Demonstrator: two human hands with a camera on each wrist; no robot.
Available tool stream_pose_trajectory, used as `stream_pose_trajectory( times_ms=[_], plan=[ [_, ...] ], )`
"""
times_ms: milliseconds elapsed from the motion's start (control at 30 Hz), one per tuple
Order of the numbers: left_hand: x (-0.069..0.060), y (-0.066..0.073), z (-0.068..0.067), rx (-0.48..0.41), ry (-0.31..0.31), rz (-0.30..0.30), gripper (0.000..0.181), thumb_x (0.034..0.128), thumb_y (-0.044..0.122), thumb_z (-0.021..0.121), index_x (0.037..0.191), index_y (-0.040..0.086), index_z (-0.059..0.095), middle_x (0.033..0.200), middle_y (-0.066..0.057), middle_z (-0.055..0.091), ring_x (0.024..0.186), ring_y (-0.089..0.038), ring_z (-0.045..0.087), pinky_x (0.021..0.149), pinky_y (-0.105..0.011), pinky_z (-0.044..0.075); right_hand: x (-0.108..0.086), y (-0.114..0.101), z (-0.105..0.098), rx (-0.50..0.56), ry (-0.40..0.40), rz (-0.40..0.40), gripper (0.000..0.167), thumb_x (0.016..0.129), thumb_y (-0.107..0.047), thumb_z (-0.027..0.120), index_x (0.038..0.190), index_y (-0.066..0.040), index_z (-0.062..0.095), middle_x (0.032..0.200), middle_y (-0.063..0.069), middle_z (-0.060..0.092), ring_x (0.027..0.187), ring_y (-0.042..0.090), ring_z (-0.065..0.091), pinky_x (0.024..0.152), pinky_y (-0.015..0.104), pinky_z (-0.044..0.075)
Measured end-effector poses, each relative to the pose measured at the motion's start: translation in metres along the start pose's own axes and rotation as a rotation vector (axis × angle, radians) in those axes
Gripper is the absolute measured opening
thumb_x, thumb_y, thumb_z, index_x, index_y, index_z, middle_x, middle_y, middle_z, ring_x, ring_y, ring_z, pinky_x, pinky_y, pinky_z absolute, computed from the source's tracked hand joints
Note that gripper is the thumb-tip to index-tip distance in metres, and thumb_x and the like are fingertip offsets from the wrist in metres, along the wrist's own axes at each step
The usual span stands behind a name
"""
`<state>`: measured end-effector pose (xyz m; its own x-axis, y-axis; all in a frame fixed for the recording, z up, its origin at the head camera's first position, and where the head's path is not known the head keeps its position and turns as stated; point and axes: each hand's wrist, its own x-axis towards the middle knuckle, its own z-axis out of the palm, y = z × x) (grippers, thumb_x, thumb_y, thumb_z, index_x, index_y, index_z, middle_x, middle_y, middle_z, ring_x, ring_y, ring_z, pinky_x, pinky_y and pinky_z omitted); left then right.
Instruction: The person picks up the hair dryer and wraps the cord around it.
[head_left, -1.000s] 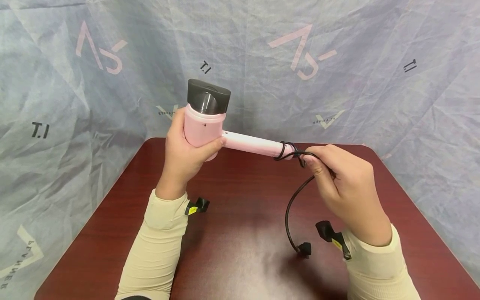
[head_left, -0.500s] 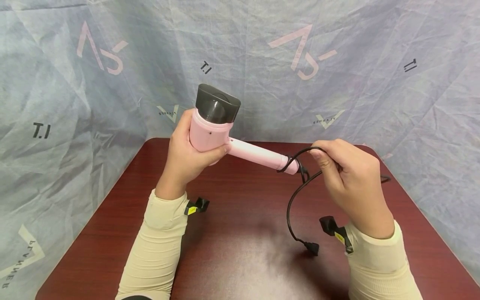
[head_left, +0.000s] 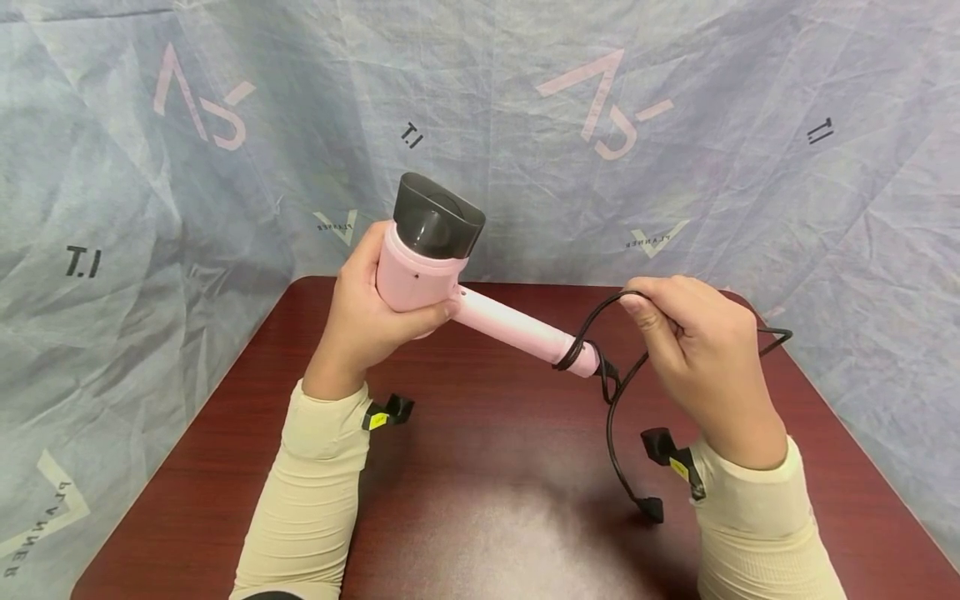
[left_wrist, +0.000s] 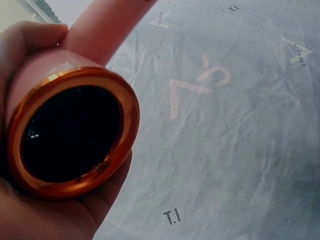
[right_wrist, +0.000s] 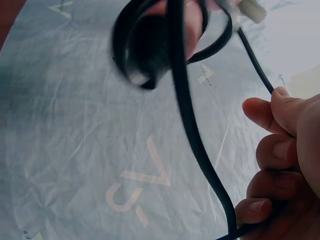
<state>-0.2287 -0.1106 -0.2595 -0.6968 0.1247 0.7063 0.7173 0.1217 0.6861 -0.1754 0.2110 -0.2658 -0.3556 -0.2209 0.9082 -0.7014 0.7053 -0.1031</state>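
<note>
A pink hair dryer (head_left: 416, 279) with a black flat nozzle (head_left: 437, 218) is held above the table, its handle (head_left: 517, 321) sloping down to the right. My left hand (head_left: 360, 308) grips the dryer's body, thumb near where the handle joins. In the left wrist view, the dryer's rear end shows a copper-coloured ring (left_wrist: 131, 107) around a dark centre. The black power cord (head_left: 611, 417) loops around the handle's lower end. With thumb and curled fingers, my right hand (head_left: 705, 358) pinches the cord; a bend sticks out behind the hand. The plug (head_left: 651, 509) dangles below.
Under both hands lies a dark red wooden table (head_left: 465, 483) with rounded far corners. A grey, wrinkled cloth backdrop (head_left: 510, 167) with printed logos surrounds its back and sides. Black camera mounts (head_left: 671, 458) sit on both sleeves.
The dryer has shifted slightly right, and its handle end has tilted down. My right hand has pulled the cord up and right, widening the loop. The plug has swung right.
</note>
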Motion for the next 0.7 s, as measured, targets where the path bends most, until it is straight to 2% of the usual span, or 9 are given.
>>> stream_pose_trajectory(
  times_ms=[267,433,700],
  plan=[
    [0.000,-0.001,-0.001,-0.103,-0.033,0.022,0.065,0.0637,-0.007,0.089,0.122,-0.002,0.061,0.104,-0.007,0.068,0.092,-0.026,0.063,0.084,-0.032,0.054,-0.002,0.005,0.004,0.009,-0.063,0.050,0.005,0.096,-0.011,0.071,0.095,-0.010,0.076,0.072,-0.003,0.056,0.069,0.003,0.039,0.064,0.019,0.031],
    [0.000,-0.002,-0.002,-0.161,-0.045,0.021,0.064,0.0632,-0.009,0.088,0.122,-0.002,0.062,0.104,-0.007,0.069,0.093,-0.027,0.064,0.085,-0.033,0.055,-0.005,0.010,0.009,0.020,-0.090,0.077,0.006,0.094,-0.009,0.073,0.096,-0.013,0.077,0.076,-0.005,0.059,0.071,0.003,0.041,0.065,0.019,0.033],
    [0.003,-0.024,-0.003,-0.216,-0.055,0.053,0.070,0.0633,-0.009,0.088,0.127,0.005,0.063,0.109,-0.012,0.069,0.095,-0.031,0.067,0.086,-0.037,0.057,-0.010,0.018,0.015,0.065,-0.155,0.136,0.009,0.096,-0.010,0.072,0.101,-0.015,0.078,0.086,-0.006,0.068,0.075,0.002,0.050,0.070,0.019,0.040]
  ],
)
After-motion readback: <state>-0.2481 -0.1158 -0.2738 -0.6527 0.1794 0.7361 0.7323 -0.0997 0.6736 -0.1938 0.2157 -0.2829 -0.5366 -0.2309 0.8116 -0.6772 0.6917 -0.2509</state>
